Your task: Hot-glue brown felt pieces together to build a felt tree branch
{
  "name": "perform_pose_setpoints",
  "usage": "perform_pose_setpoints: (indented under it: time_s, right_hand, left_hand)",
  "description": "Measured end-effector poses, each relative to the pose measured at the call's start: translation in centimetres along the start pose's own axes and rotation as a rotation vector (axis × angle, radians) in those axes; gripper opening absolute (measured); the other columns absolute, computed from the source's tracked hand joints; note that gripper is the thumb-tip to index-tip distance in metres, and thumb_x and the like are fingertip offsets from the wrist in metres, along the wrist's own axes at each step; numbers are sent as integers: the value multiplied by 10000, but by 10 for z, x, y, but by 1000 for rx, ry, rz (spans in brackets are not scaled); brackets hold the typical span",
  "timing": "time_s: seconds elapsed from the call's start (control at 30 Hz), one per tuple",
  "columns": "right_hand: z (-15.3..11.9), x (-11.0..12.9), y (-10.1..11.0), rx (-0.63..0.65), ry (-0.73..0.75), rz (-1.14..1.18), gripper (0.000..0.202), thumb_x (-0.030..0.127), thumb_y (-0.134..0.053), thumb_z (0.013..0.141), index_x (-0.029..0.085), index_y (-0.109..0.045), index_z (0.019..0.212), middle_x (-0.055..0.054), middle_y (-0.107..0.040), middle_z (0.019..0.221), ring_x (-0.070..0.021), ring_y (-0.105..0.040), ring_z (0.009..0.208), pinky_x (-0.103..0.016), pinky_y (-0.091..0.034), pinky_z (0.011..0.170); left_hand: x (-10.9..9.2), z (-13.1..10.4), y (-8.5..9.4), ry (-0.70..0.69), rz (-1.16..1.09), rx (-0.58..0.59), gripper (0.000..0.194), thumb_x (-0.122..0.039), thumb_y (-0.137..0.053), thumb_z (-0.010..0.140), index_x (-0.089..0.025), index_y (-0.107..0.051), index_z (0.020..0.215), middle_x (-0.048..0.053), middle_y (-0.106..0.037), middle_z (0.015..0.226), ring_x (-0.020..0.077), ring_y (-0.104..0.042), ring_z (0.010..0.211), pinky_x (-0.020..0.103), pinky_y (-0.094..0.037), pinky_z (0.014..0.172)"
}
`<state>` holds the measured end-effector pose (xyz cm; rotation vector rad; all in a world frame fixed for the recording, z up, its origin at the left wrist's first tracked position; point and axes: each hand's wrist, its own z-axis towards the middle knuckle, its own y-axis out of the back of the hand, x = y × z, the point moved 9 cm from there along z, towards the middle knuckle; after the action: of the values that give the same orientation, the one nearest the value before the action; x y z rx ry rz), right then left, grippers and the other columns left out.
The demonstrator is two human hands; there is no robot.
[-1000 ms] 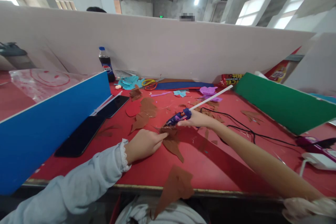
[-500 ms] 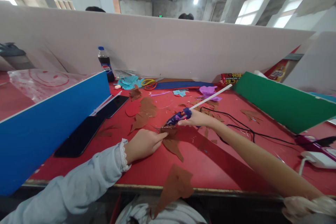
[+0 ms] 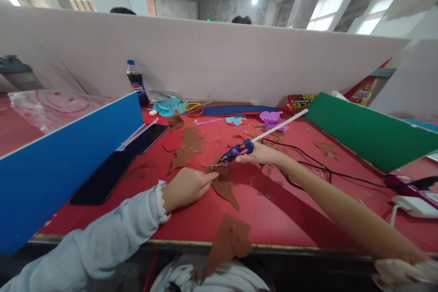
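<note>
My right hand [image 3: 258, 153] is wrapped round a dark blue hot glue gun [image 3: 239, 149], with a long white glue stick [image 3: 280, 125] jutting from its back. The gun's nozzle points down and left, close over a brown paper-like piece [image 3: 226, 190] on the red table. My left hand [image 3: 191, 187] rests at that piece's left edge, its fingertips pressed on it. What its curled fingers hold underneath is hidden. Shiny strands lie across the piece near the nozzle. Another brown piece [image 3: 229, 242] hangs over the table's front edge.
Two phones [image 3: 104, 178] lie beside a blue board [image 3: 68, 159] on the left. A green board [image 3: 369, 132] stands on the right, near black cables [image 3: 321, 169]. Scissors [image 3: 195, 109], a cola bottle [image 3: 137, 84] and turquoise scraps [image 3: 171, 106] are at the back.
My right hand and the glue gun have shifted slightly right, drawing the nozzle a little away from my left fingertips. My left hand has stayed in place.
</note>
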<state>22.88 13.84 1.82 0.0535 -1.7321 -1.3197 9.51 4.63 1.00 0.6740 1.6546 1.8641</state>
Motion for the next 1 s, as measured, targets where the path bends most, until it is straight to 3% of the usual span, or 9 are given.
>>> perform_pose_setpoints:
  time_s: [0.33, 0.57, 0.77, 1.0]
  right_hand:
    - [-6, 2, 4, -2, -9, 36, 409, 492, -565, 726, 133, -663, 896, -20, -616, 732, -138, -516, 656, -223, -415, 587]
    - [-13, -13, 10, -63, -126, -1, 415, 513, -596, 678, 141, -656, 853, -22, -614, 712, -153, -520, 656, -231, -416, 572]
    - [-18, -7, 10, 2, -70, 38, 400, 501, -560, 725, 146, -668, 875, -25, -644, 761, -156, -542, 685, -231, -432, 604]
    - [-24, -15, 14, -18, -100, 64, 417, 502, -572, 719, 144, -680, 903, -38, -668, 798, -172, -573, 723, -249, -452, 642]
  left_hand:
    - [1, 0, -1, -6, 14, -8, 368, -247, -367, 882, -247, -497, 1227, 59, -692, 841, 176, -646, 705, 235, -427, 583]
    - [1, 0, -2, -6, 1, -15, 379, -247, -366, 879, -235, -488, 1238, 59, -689, 819, 167, -642, 702, 228, -426, 592]
    - [0, -1, -1, -17, 10, -31, 388, -246, -356, 883, -267, -462, 1255, 40, -687, 825, 167, -638, 694, 232, -419, 587]
    - [1, -1, -2, -11, -21, -29, 405, -236, -365, 880, -273, -441, 1277, 37, -684, 827, 159, -639, 722, 229, -431, 624]
